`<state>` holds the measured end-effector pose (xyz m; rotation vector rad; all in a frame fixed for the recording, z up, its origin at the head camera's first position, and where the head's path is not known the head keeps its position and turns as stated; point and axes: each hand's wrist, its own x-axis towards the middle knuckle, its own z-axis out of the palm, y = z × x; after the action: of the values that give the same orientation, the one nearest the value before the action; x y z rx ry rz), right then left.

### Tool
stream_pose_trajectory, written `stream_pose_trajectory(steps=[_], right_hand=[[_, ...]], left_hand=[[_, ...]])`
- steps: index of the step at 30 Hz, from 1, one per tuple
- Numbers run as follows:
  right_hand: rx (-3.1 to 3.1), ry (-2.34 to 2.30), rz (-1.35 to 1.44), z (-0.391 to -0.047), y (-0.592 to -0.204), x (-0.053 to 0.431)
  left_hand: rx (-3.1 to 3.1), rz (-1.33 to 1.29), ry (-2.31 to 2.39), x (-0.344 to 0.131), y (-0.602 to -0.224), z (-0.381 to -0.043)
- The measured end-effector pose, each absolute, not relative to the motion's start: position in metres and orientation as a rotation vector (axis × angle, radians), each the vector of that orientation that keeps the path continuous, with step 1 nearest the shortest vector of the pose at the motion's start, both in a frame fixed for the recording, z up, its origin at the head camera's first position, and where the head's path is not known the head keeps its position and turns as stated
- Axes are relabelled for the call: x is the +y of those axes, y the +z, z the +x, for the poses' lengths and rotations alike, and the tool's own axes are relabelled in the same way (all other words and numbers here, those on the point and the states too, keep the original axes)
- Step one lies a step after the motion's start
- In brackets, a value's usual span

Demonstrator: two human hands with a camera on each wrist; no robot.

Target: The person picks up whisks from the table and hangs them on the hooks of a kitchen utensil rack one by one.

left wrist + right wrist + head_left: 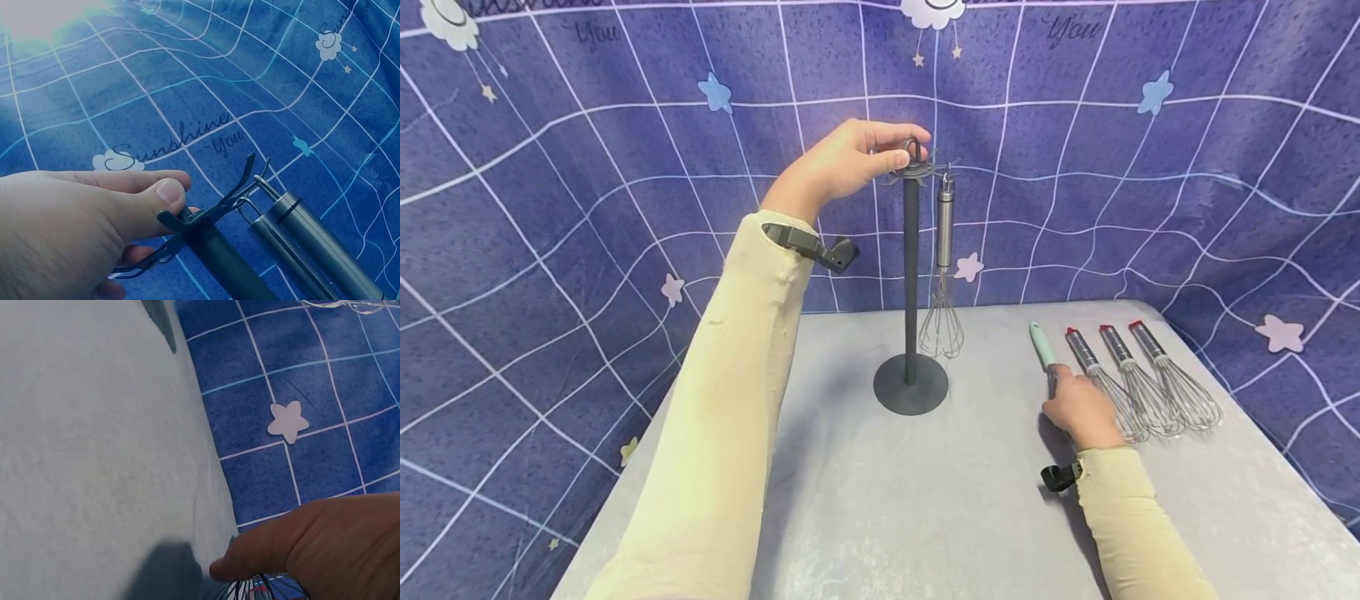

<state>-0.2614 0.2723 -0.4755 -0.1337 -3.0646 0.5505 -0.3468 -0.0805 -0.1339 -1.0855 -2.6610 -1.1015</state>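
My left hand (853, 160) pinches the loop at the top of a dark metal utensil stand (912, 275), which stands upright on a round base. From its hooks hang two steel-handled whisks (331, 247), side by side in the left wrist view; in the head view they overlap as a hanging whisk (945, 229). At the right, my right hand (1084, 408) grips a whisk with a pale green handle (1041, 343) lying on the table, its handle pointing away. The hand covers most of that whisk's wires; some wires (236, 590) show under the thumb in the right wrist view.
Three steel whisks with red tips lie in a row right of my right hand: a near one (1084, 350), a middle one (1120, 346) and an outer one (1150, 342). A purple-blue patterned curtain (625, 167) surrounds the grey table (925, 500).
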Motion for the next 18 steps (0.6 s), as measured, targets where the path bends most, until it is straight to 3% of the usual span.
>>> stream_pose_trajectory(steps=[18], right_hand=[[-2.975,0.677,-0.063,-0.2604,-0.472,0.2749]], left_hand=[[-2.625,-1.009,-1.151,-0.0774,-0.1424,-0.3454]])
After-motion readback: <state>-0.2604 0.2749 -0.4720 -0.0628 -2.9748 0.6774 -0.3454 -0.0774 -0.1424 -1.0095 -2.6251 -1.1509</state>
